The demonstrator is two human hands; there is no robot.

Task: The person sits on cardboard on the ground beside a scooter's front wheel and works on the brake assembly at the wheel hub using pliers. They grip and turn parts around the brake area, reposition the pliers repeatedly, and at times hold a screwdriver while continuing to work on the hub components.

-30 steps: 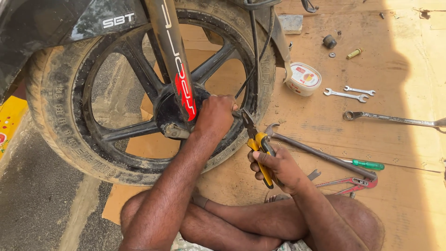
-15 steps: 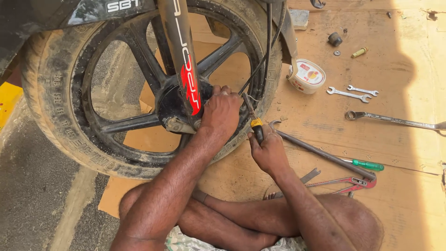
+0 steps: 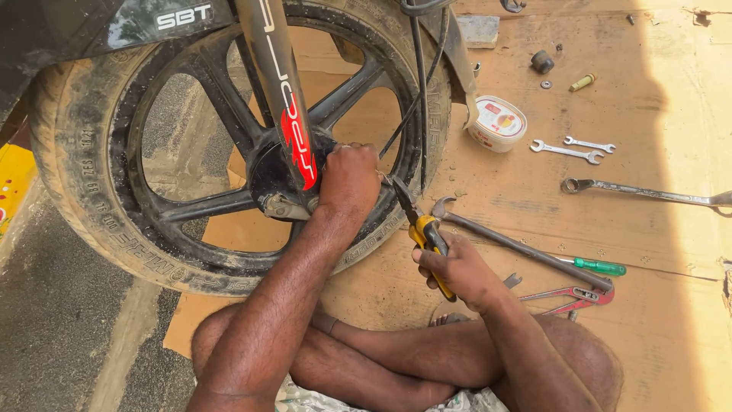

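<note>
Left hand [image 3: 349, 177] clenched at hub of black spoked motorcycle wheel [image 3: 229, 145]. Right hand [image 3: 457, 271], fingers closed around yellow-handled steel pliers [image 3: 422, 229], long axis slanting up-left, nose just right of the left hand.

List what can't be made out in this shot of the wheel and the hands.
- Head view: what the left hand touches at the hub is covered by the hand itself.
- Pliers: the handles' lower part is hidden inside the right hand; the tip against the wheel is too small to read.
- Long wrench: its far end is cut off by the right edge.
</note>
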